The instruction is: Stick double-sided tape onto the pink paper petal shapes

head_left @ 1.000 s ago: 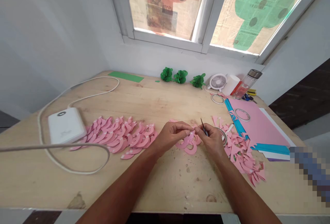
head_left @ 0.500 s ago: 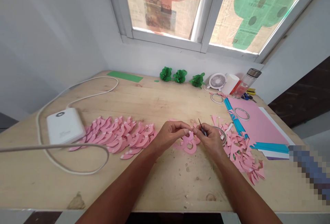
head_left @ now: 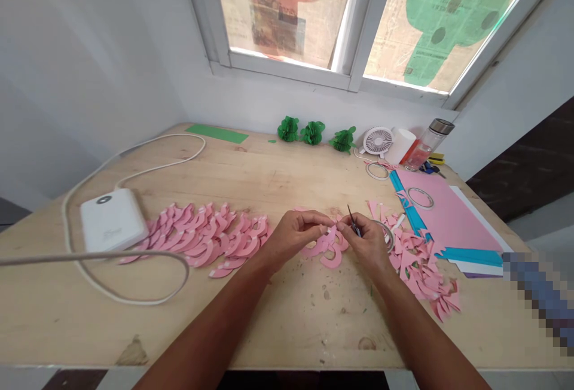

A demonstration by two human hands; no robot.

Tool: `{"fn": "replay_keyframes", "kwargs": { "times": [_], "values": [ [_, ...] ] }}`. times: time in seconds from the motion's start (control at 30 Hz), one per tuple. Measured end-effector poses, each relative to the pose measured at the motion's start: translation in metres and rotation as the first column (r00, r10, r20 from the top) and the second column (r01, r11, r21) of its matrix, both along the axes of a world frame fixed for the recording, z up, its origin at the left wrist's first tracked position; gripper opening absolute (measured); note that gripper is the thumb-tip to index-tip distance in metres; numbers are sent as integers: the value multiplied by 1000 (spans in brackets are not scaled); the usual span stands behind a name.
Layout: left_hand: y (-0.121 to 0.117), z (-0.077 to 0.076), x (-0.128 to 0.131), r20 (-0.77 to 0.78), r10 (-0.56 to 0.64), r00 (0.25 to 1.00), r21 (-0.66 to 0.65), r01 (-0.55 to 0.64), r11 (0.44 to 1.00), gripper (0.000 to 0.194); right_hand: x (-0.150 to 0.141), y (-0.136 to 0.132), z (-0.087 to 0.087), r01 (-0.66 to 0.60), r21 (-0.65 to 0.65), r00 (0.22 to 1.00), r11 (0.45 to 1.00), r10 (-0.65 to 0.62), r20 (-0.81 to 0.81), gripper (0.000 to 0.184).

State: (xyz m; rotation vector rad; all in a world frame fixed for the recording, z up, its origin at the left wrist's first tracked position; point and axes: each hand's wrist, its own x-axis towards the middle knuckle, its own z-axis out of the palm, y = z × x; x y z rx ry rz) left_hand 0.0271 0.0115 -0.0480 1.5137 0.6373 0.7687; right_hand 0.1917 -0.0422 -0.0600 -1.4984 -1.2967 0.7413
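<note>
My left hand (head_left: 295, 237) pinches a small curved pink paper piece (head_left: 329, 238) between thumb and fingers. At its other side, the fingertips of my right hand (head_left: 368, 244) meet the same piece. Tucked in my right hand is a pair of scissors (head_left: 352, 218), its dark blades pointing up and away; the handles are mostly hidden. Below the fingers, another curved pink paper piece (head_left: 332, 258) lies on the wooden table (head_left: 305, 324). Left of my hands, overlapping rows of pink paper curves (head_left: 215, 237) carry small whitish patches.
Pink scraps (head_left: 424, 267) and a tape roll (head_left: 389, 235) lie by my right wrist. Coloured sheets (head_left: 442, 210) are further right. Green paper balls (head_left: 313, 133), a small fan (head_left: 378, 140) and a bottle (head_left: 428, 145) line the back. A white power bank (head_left: 112, 222) with a cable sits left.
Both hands stay almost in place with the fingertips together. The held pink piece and the scissors tilt slightly. The whole view shifts a little.
</note>
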Motion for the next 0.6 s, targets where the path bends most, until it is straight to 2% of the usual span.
{"fn": "replay_keyframes", "kwargs": {
  "times": [0.6],
  "values": [
    [-2, -1, 1, 7, -44, 999, 16, 44, 999, 20, 2, 1, -4, 50, 33, 999, 998, -50, 11, 23]
  ]
}}
